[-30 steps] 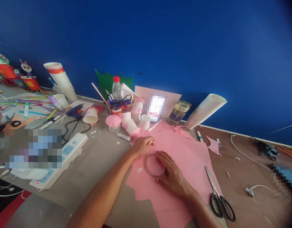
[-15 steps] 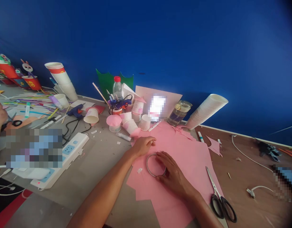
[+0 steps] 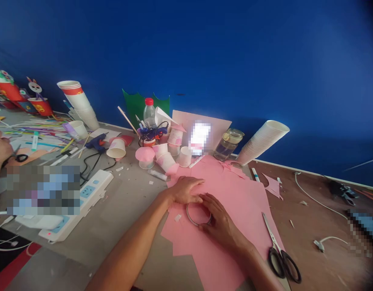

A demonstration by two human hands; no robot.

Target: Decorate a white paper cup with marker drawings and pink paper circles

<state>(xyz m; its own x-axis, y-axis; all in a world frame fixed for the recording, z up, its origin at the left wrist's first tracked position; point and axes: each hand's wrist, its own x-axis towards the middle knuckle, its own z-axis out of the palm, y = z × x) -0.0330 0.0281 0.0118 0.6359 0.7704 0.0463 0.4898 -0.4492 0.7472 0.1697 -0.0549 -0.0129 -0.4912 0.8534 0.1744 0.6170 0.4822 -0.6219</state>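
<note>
Head view: the left hand (image 3: 184, 190) lay open and flat, fingers spread, on a pink paper sheet (image 3: 234, 202). Its lower edge came down on the upper rim of a thin grey ring (image 3: 188, 215), seemingly to keep the sheet from sliding. The right hand (image 3: 221, 228) sat just below and to the right of the left, its fingers half curved over the ring's right side, apparently pinning it against the paper (a real grip or only a light press, I cannot tell). The ring lay flat on the sheet between both hands, with its left arc showing. Narrow and hollow, it looked like a nearly spent roll of tape, though the hands hid too much to be sure. Right of the right hand, black-handled scissors (image 3: 272, 240) lay along the sheet's edge, placed within easy reach, blades pointing away. Up and left of the left hand stood a paper cup capped in pink (image 3: 145, 153), with a glue stick (image 3: 157, 174) lying nearer the fingers. Further left of that hand, a hot glue gun (image 3: 95, 141) sat on the grey desk (image 3: 119, 214) near a power strip (image 3: 92, 190). At the far left edge, another person's hand (image 3: 0, 149) was beside a second pair of scissors (image 3: 15, 158), well apart from both hands.
</note>
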